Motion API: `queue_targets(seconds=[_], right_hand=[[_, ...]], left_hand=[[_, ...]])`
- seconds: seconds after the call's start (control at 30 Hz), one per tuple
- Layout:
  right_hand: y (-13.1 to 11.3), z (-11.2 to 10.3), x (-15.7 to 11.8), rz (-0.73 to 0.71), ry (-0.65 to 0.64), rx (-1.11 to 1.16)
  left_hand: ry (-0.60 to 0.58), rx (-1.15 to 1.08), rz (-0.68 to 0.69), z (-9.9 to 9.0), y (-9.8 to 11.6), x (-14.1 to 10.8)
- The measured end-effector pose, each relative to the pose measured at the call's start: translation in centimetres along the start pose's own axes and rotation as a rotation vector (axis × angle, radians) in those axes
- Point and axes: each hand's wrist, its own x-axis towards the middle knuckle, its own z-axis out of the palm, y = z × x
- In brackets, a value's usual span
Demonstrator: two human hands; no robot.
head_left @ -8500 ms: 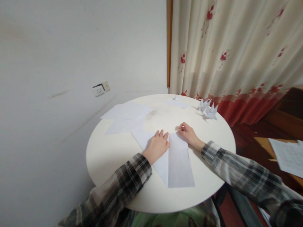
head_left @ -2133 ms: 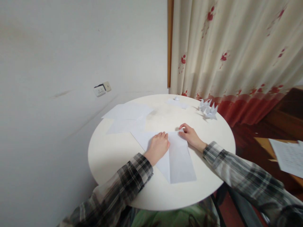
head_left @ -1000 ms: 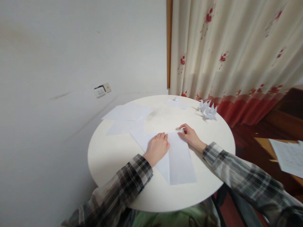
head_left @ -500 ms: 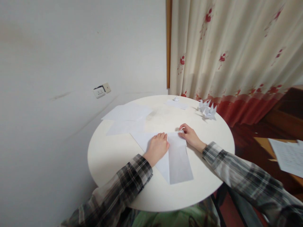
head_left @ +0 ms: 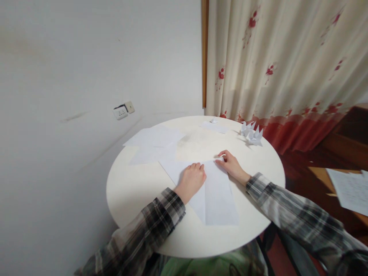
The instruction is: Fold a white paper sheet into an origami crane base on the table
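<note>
A partly folded white sheet of paper [head_left: 220,203] lies near the middle of the round table, with a straight crease running down it. My left hand [head_left: 193,179] rests on the sheet left of the crease, its fingers curled together and pressed on the paper. At the sheet's upper right corner, my right hand [head_left: 230,163] pinches the paper edge between thumb and index finger.
Flat white sheets [head_left: 155,137] lie at the table's back left. Folded paper cranes [head_left: 253,135] stand at the back right. A small folded piece [head_left: 213,120] sits by another sheet [head_left: 214,127] at the far edge. Written papers [head_left: 349,191] lie beyond the table, right.
The right part of the sheet has spread slightly to the right and looks brighter. My right hand has shifted a little left with the corner; my left hand has hardly moved.
</note>
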Motion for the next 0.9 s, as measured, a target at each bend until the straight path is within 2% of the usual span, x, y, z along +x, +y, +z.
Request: queue_targets(seconds=[0.27,0.6,0.9], right_hand=[[-0.08,-0.12,0.02,0.015,-0.058,0.040],[-0.11,-0.03,-0.10,0.032,-0.065,0.091],[0.00,0.10,-0.06,0.033,-0.061,0.096]], left_hand=[[-0.016,0.021,0.014,-0.39,0.16,0.15],[-0.066,0.028,0.000,-0.76,0.23,0.30],[-0.048,0.018,0.001,-0.48,0.13,0.17]])
